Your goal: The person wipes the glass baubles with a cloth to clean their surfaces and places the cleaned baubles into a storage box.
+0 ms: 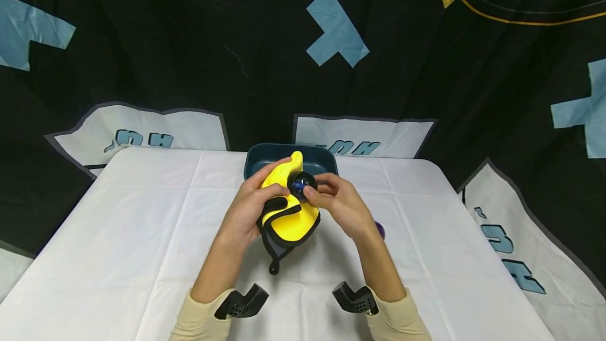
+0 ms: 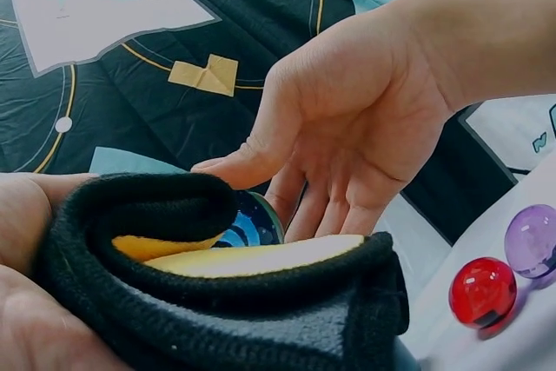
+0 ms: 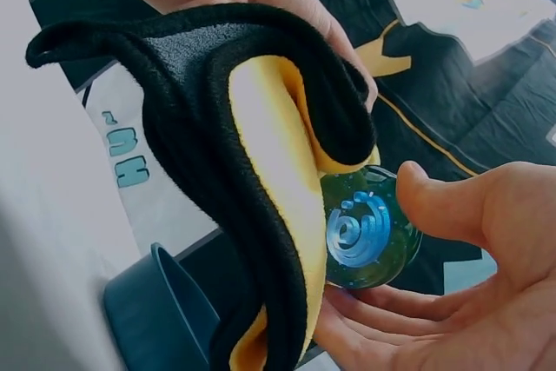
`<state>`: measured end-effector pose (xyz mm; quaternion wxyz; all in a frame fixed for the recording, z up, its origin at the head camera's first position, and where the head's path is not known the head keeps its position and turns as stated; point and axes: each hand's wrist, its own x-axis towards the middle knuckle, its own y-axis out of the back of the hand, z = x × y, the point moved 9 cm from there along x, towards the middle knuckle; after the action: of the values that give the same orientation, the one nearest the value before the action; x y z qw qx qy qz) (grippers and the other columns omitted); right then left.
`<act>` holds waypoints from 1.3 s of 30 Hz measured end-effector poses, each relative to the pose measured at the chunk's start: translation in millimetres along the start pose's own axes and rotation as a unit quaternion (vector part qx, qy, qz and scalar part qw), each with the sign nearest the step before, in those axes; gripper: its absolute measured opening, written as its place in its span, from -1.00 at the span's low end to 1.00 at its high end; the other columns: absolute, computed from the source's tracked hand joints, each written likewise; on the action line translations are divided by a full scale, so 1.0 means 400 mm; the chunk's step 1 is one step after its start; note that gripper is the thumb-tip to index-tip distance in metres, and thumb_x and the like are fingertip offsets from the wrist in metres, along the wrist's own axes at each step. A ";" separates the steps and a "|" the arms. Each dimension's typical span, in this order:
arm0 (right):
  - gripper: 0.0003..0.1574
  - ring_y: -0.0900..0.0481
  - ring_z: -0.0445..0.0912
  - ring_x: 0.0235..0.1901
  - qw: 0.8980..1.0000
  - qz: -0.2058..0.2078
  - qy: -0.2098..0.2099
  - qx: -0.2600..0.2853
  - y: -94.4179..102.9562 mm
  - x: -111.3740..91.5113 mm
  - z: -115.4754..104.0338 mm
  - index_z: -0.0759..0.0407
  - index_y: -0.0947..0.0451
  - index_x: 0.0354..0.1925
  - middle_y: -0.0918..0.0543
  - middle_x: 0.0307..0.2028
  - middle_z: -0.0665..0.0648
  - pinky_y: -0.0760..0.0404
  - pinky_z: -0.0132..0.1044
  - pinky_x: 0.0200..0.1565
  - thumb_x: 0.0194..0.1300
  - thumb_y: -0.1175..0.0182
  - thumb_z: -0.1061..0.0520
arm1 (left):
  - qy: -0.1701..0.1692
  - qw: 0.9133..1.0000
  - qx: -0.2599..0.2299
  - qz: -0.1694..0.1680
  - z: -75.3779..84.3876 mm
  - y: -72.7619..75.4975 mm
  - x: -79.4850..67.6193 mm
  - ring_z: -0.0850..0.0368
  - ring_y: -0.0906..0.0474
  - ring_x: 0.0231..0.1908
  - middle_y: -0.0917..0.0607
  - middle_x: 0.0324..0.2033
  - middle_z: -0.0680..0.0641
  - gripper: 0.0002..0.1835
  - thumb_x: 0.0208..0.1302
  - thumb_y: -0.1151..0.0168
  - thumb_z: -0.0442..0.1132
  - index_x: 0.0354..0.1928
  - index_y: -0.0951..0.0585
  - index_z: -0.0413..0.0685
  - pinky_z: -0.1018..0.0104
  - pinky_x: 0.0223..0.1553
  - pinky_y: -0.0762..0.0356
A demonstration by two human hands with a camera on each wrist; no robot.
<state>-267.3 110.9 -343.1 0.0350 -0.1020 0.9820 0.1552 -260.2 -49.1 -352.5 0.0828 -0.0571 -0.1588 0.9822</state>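
While the left hand (image 1: 251, 201) grips a yellow cloth (image 1: 295, 222) with black trim, the right hand (image 1: 344, 205) pinches a dark glassy ball (image 1: 304, 179) with a blue swirl. Ball is up off the white table (image 1: 142, 236), over its middle, toward the far edge.

Key relation: ball lies right of the left grip, against the cloth's yellow face, directly between right thumb and fingers. Right hand is nearer, being on the ball itself; left has cloth only, its thumb lying close beside the ball. Can't tell if that thumb touches it. Right wrist view puts the thumb at one side of the ball, fingers under it.

Ball is round, so no long axis. Cloth has one: top end toward the table's far edge, a black loop (image 1: 274, 267) hanging toward the near edge. It's bunched and folded, with a flap curling over by the left thumb.

Dark blue tray (image 1: 319, 159) sits at the table's far edge, just beyond the hands. Purple ball (image 2: 532, 241) and red ball (image 2: 483, 291) lie near each other on the tabletop; head view shows purple toward the right edge, partly behind the right forearm.
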 end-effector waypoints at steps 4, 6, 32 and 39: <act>-0.37 -0.71 -0.02 -0.01 1.000 0.017 0.005 0.020 0.007 0.003 0.005 0.20 -0.49 0.22 -0.74 0.00 0.19 -0.55 0.02 0.28 0.29 -0.39 -0.03 | -0.002 1.000 0.004 0.007 0.003 0.009 0.001 -0.05 -0.42 0.23 -0.40 0.33 0.00 -0.36 0.22 -0.20 -0.40 0.33 -0.55 0.27 0.23 0.11 -0.66; -0.36 -0.71 -0.03 -0.02 0.999 0.027 0.007 0.038 0.012 0.006 0.009 0.20 -0.50 0.22 -0.74 0.00 0.20 -0.59 -0.05 0.25 0.27 -0.40 -0.03 | -0.006 1.000 0.005 0.010 0.008 0.014 0.001 -0.05 -0.42 0.22 -0.40 0.32 -0.02 -0.36 0.21 -0.20 -0.40 0.33 -0.55 0.27 0.23 0.10 -0.66; -0.24 -0.78 -0.02 -0.12 0.985 0.130 0.024 0.108 0.091 0.191 -0.046 0.14 -0.54 0.25 -0.72 0.03 0.22 -0.71 -0.11 0.07 0.12 -0.53 0.01 | -0.004 0.998 -0.016 0.056 0.043 0.094 -0.004 -0.04 -0.38 0.28 -0.42 0.33 0.01 -0.38 0.27 -0.16 -0.39 0.33 -0.54 0.30 0.22 0.13 -0.65; -0.28 -0.75 0.06 -0.03 0.986 0.146 0.034 0.076 0.089 0.284 -0.049 0.16 -0.56 0.24 -0.70 0.05 0.27 -0.73 -0.12 0.04 0.12 -0.53 0.10 | 0.002 0.998 -0.012 0.063 0.040 0.100 -0.004 -0.04 -0.38 0.28 -0.42 0.32 0.01 -0.37 0.25 -0.18 -0.39 0.33 -0.54 0.31 0.21 0.13 -0.65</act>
<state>-386.4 116.3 -325.2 -0.0138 0.0400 0.9959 0.0803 -266.4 -91.7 -350.1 0.0202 -0.0698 -0.1667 0.9833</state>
